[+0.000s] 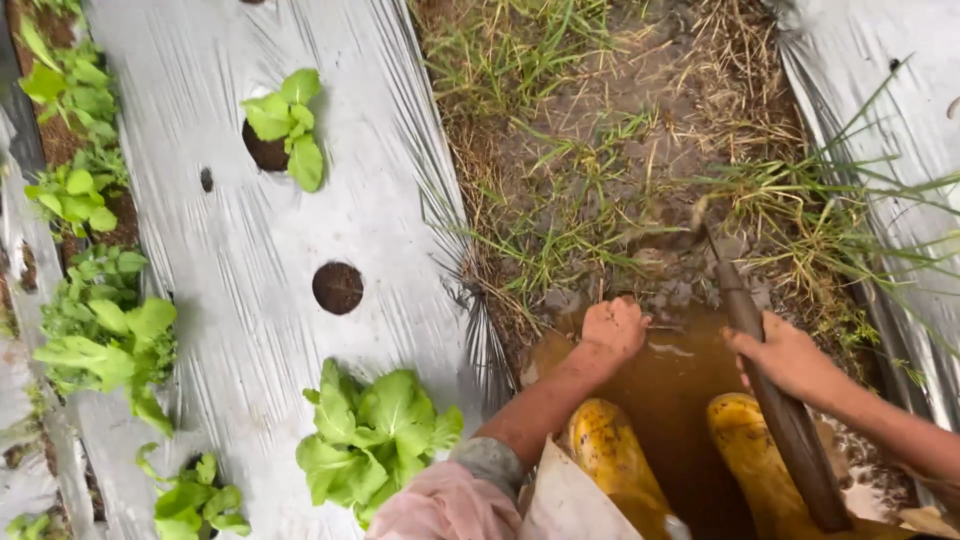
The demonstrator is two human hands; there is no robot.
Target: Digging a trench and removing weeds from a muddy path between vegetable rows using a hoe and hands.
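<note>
- Left hand point(613, 328) — closed in a fist, knuckles up, at the edge of the muddy water point(668, 385); what it pinches, cannot tell.
- Right hand point(785, 358) wrapped tight around a brown tool handle point(778, 410), slanting up into the grass point(600, 215) of the furrow.
- Yellow boots point(610, 450) stand in the water below.
- Silver mulch sheet point(230, 250) at left — leafy green plant point(375, 435) near left forearm, empty planting hole point(338, 287) above it.
</note>
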